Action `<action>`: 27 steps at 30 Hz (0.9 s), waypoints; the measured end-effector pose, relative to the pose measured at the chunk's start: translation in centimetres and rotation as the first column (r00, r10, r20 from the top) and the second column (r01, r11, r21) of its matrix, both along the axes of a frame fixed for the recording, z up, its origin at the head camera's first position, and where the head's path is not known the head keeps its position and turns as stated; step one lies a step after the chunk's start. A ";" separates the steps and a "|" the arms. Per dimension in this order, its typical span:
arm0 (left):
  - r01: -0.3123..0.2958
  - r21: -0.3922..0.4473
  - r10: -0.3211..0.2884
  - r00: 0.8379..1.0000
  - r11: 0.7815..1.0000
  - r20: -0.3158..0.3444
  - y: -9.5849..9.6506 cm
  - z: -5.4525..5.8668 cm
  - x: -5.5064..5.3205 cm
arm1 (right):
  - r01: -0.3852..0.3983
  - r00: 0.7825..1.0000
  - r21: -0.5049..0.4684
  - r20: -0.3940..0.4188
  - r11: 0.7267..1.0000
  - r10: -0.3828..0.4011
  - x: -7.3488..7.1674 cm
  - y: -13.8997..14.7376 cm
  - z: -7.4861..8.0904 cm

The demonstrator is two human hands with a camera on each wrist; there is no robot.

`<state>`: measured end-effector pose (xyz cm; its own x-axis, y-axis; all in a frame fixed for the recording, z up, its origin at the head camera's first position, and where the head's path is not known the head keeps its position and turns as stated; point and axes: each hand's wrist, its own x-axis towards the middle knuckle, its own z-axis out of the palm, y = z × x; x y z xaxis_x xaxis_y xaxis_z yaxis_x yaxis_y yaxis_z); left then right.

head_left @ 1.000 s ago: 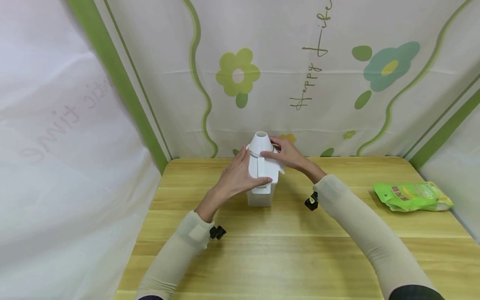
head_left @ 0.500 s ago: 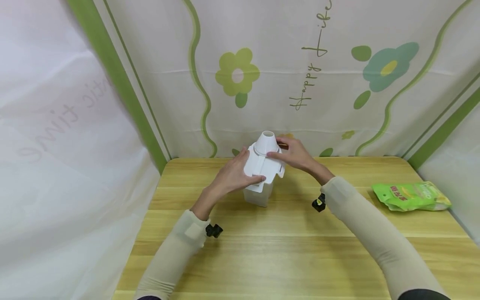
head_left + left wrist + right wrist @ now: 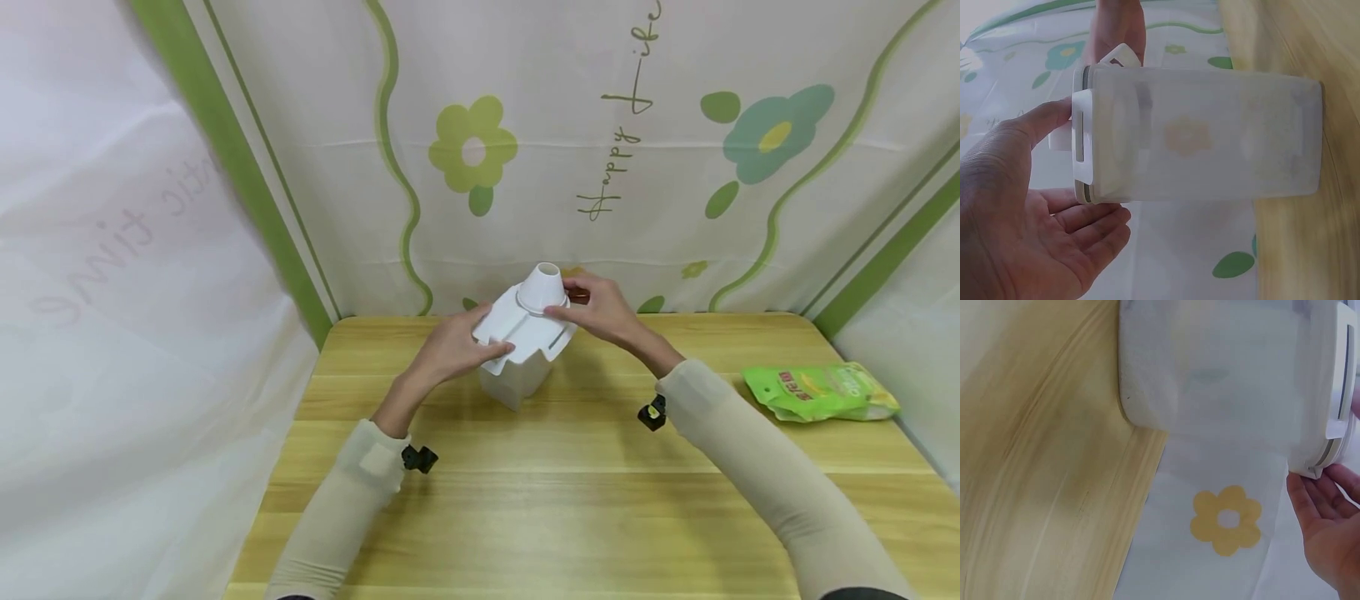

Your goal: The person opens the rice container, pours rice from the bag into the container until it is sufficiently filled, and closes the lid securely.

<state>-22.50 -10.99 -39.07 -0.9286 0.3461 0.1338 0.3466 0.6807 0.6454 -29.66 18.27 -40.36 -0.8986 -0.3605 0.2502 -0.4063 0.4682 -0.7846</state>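
A tall translucent plastic storage container (image 3: pixel 513 385) stands at the back of the table, turned so one corner points toward me. On top is a white lid (image 3: pixel 523 330) bearing a white cone-shaped spout (image 3: pixel 543 292) with a round opening. My left hand (image 3: pixel 448 348) holds the lid's left side, thumb across its near part and fingers along the outer edge. With thumb and fingers, my right hand (image 3: pixel 604 312) grips the lid's far right part at the base of the spout. In the right wrist view, fingertips (image 3: pixel 1300 494) touch under the lid's corner.
A green snack pouch (image 3: pixel 822 392) lies on the wooden table (image 3: pixel 570 500) at the right. Close behind the container hangs a white cloth (image 3: pixel 315 108) with printed flowers and lettering; more cloth flanks both sides.
The container has turned clockwise as seen from above, its spout end swinging right and its near end left. My right hand has moved right and my left hand slightly left, both keeping hold.
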 end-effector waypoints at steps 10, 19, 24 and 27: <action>-0.026 0.036 0.027 1.000 0.999 -0.001 -0.7 -0.5 -0.5 | 0.008 0.999 -0.034 -0.046 0.999 -0.010 0.8 0.3 -0.2; -0.020 0.147 0.023 0.999 0.989 -0.021 -1.3 -0.9 -1.0 | 0.075 0.994 -0.019 -0.084 0.997 -0.076 2.3 0.6 -0.2; -0.020 0.219 0.021 1.000 0.975 -0.001 -1.5 -0.9 -1.2 | 0.113 0.989 -0.024 -0.096 0.993 -0.115 3.2 0.6 -0.1; -0.029 0.258 0.025 1.000 0.966 0.017 -1.6 -1.0 -1.4 | 0.142 0.983 -0.009 -0.115 0.990 -0.142 3.9 0.6 0.0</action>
